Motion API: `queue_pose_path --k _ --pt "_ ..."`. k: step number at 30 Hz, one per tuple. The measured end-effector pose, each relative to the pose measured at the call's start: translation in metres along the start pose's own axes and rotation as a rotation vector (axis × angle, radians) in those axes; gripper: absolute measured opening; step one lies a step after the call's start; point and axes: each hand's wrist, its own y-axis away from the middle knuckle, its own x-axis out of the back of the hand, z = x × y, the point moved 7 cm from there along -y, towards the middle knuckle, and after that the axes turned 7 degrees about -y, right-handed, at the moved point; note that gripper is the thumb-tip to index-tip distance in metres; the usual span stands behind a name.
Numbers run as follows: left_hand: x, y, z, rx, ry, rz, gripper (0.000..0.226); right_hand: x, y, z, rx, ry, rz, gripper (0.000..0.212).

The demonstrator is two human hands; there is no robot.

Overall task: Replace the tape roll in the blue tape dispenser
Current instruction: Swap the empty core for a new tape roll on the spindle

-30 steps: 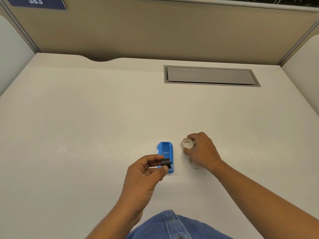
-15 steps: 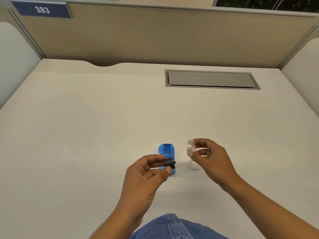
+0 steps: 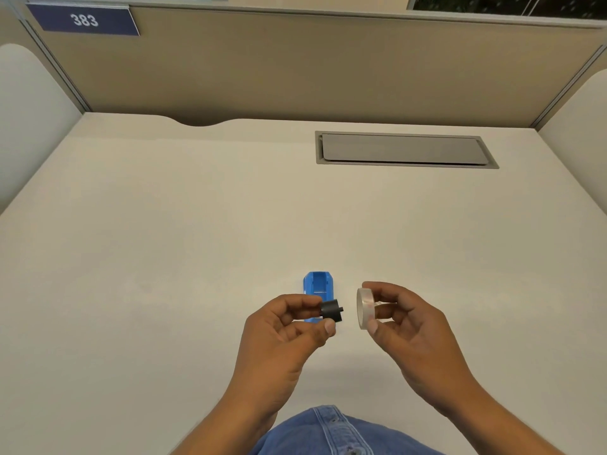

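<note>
The blue tape dispenser (image 3: 318, 285) lies on the white desk (image 3: 197, 241), open side up, with no roll in it; its near end is hidden behind my left hand. My left hand (image 3: 285, 333) pinches a small black spool core (image 3: 331, 310) between thumb and fingers, its axle stub pointing right. My right hand (image 3: 404, 326) holds a clear tape roll (image 3: 364, 307) upright, its open face turned toward the core. A narrow gap separates core and roll. Both are held a little above the desk, just in front of the dispenser.
A grey cable hatch (image 3: 404, 149) is set into the desk at the back right. Beige partition walls close off the back and sides, with a blue "383" sign (image 3: 85, 20) at the upper left. My denim sleeve or lap shows at the bottom edge.
My right hand lifted the clear tape roll off the desk and brought it left, level with the black core. The second roll seen on the desk earlier is now hidden. My left hand barely moved.
</note>
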Motion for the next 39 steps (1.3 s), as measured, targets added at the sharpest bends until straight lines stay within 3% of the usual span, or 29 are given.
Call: queue_pose_path --k 13,22,29,36,39 --pt "-0.005 0.003 0.01 -0.016 -0.018 -0.03 0.022 -0.016 0.001 -0.024 0.109 0.051 -0.069 0.033" --pt "-0.008 0.003 0.012 -0.007 -0.07 -0.097 0.017 -0.02 0.001 -0.026 0.099 0.08 -0.08 0.033" --pt "-0.005 0.0 0.008 -0.009 -0.08 -0.054 0.013 -0.02 0.001 -0.02 0.062 0.038 -0.075 0.034" --pt "-0.001 -0.003 0.004 -0.009 -0.118 -0.027 0.015 -0.02 -0.001 -0.013 0.018 -0.01 -0.066 0.011" --pt "0.0 -0.005 0.002 -0.011 -0.151 -0.014 0.012 -0.02 -0.004 -0.01 0.029 0.027 -0.056 0.026"
